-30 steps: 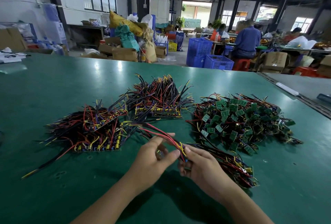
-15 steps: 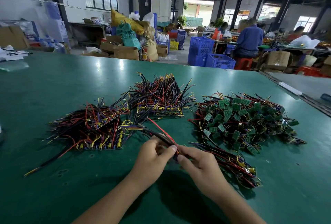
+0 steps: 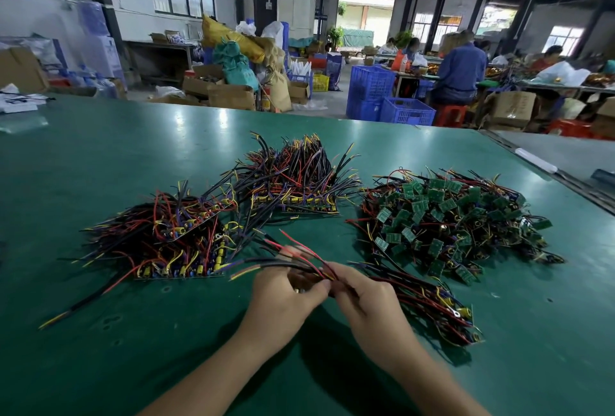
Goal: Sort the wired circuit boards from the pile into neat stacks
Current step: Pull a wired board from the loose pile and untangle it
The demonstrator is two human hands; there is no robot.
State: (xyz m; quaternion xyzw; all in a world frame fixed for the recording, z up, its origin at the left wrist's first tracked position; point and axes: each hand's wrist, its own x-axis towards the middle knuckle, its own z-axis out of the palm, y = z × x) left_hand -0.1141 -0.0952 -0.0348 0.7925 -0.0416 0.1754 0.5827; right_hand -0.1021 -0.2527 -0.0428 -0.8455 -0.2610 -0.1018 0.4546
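Close to the near edge of the bench (image 3: 100, 162), the left hand (image 3: 283, 296) and right hand (image 3: 366, 302) each pinch one wired circuit board (image 3: 286, 262). Curled fingers hide the board itself, and its leads fan out leftward. The unsorted pile (image 3: 449, 216) lies toward the right edge, and two stacks (image 3: 173, 246) sit left and farther back. The piece is probably light, with springy, snag-prone leads, so gripping the stiff board edge seems safer for the solder joints than pulling the wires.

Green table (image 3: 100, 182), green boards (image 3: 442, 206), red-black-yellow wires (image 3: 293, 169).
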